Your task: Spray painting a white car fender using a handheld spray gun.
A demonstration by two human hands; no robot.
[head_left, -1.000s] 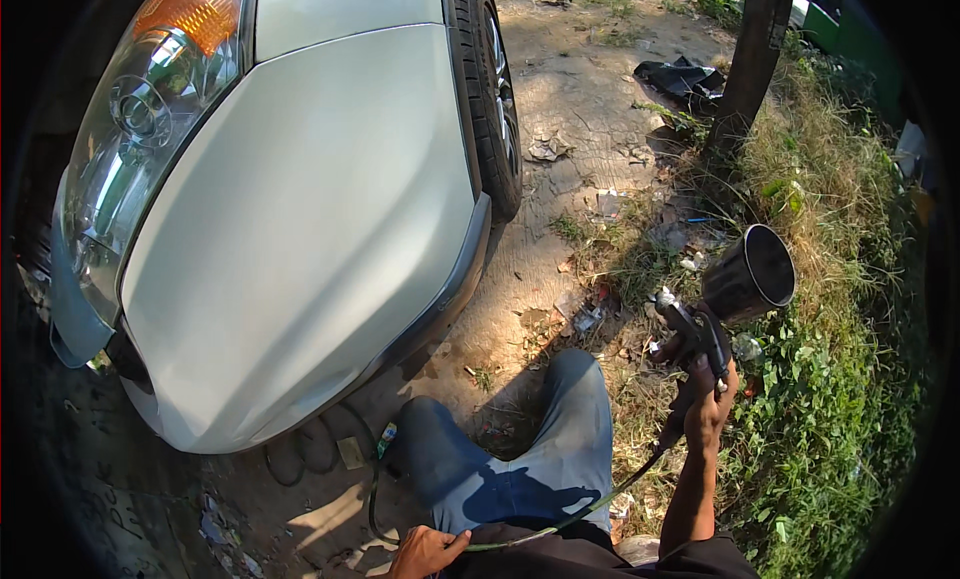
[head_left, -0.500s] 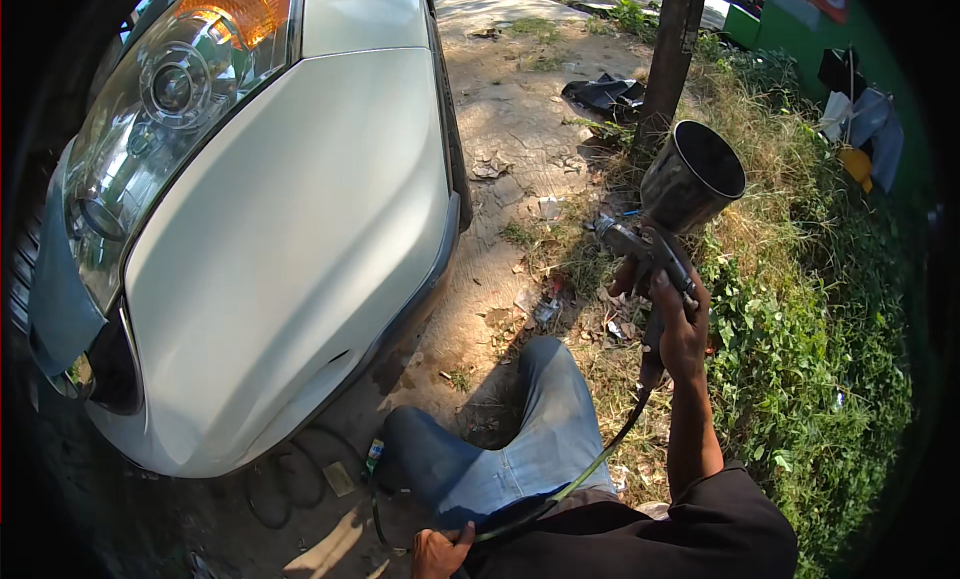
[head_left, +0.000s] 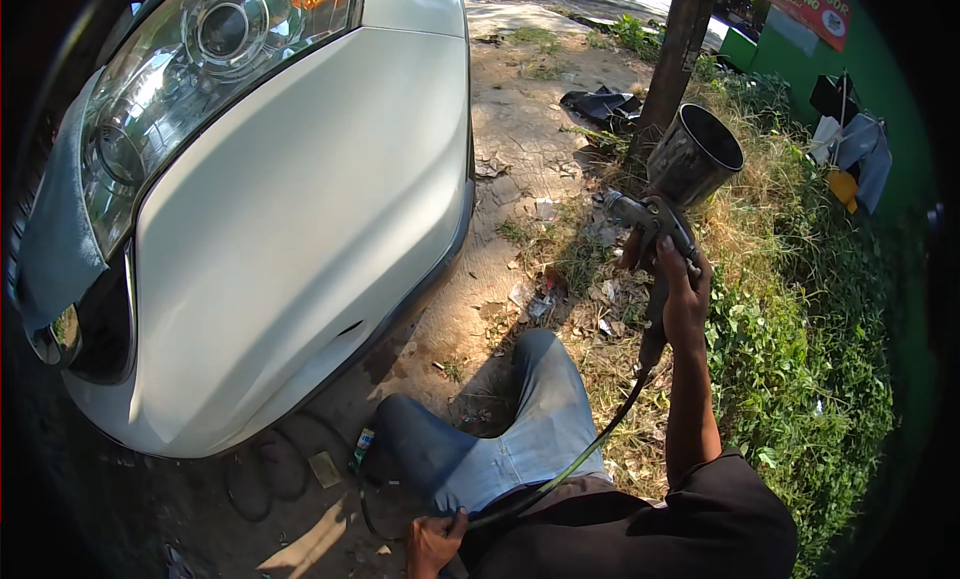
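My right hand is wrapped round the handle of a metal spray gun, raised on the right. A dark open cup sits tilted on top of the gun, its nozzle pointing left. From the handle's lower end an air hose curves down across my lap. My left hand grips this hose at the lower edge. To the left stands a car with a pale bumper, apart from the gun. Above the bumper is the headlight, with a blue-grey cloth beside it.
The hose lies in loops on the ground under the bumper, near a small bottle. A tree trunk stands beyond the gun. Grass and weeds grow along the right. A black sheet lies by the trunk.
The view has shifted, so the car appears further right and slightly higher. Both hands keep their holds, and the spray gun stays raised in nearly the same place.
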